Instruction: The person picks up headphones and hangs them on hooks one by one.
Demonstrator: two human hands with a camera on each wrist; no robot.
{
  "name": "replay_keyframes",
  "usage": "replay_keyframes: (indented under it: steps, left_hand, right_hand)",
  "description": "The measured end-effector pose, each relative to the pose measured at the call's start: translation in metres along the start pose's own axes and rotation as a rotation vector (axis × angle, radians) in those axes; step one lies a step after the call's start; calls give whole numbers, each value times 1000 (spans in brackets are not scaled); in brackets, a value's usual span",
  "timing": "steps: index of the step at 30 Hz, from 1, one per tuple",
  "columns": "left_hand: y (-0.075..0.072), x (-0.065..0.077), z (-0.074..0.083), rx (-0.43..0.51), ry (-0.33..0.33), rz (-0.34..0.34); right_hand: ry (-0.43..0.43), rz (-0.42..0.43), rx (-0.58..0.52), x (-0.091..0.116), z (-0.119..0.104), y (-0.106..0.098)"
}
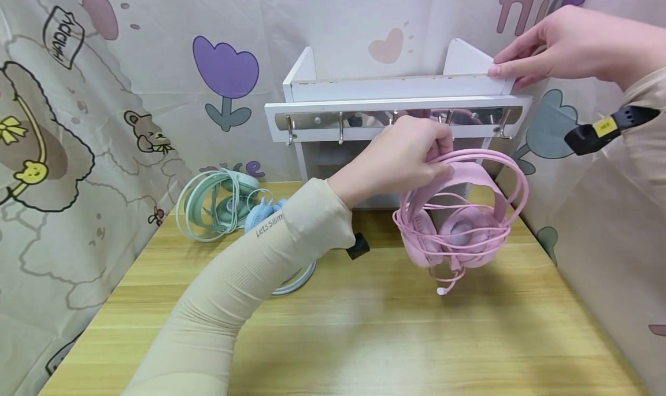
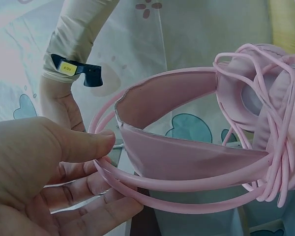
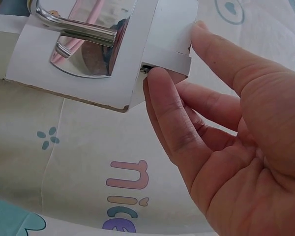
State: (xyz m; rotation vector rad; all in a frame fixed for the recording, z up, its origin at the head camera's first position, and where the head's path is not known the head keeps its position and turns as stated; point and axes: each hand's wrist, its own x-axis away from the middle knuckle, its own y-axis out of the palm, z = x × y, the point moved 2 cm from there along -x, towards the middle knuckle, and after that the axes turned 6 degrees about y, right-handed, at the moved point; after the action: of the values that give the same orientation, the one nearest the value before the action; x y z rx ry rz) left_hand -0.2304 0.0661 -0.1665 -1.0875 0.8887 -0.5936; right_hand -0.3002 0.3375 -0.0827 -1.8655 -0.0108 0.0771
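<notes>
Both hands are busy rn and well apart from each other. L hand (image 1: 398,162) has the pink headphones (image 1: 470,234) pinched at the top of the band, thumb one side & fingers the other on the thin outer hoops (L wrist cam shows it best). They hang cups-down over the wood table (image 1: 395,332), in front of the R half of the white shelf (image 1: 374,89), w/ the pink cord wrapped loosely round the cups and a white cord tip (image 1: 441,291) dangling lowest. R hand (image 1: 572,52) is up at the R end of the shelf, gripping its corner btwn thumb & fingers. Shelf front has a hook rail (image 1: 333,104) w/ a shiny metal strip, and in the R wrist view there's a pinkish reflection in it right by a metal hook (image 3: 83,32). Over on the L of the table are green headphones (image 1: 229,211) w/ their cord looped round, plus blue headphones (image 1: 257,215) just beside, partly hidden behind the L sleeve (image 1: 250,274), so can't tell exactly how those lie tbh.
</notes>
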Motion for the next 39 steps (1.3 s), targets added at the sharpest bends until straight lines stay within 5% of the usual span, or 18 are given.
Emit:
replay_keyframes:
  steps: [39]
  left_hand:
    - [-21, -12, -7, 5, -88, 23]
  right_hand:
    - [-4, -29, -55, 6, 2, -5]
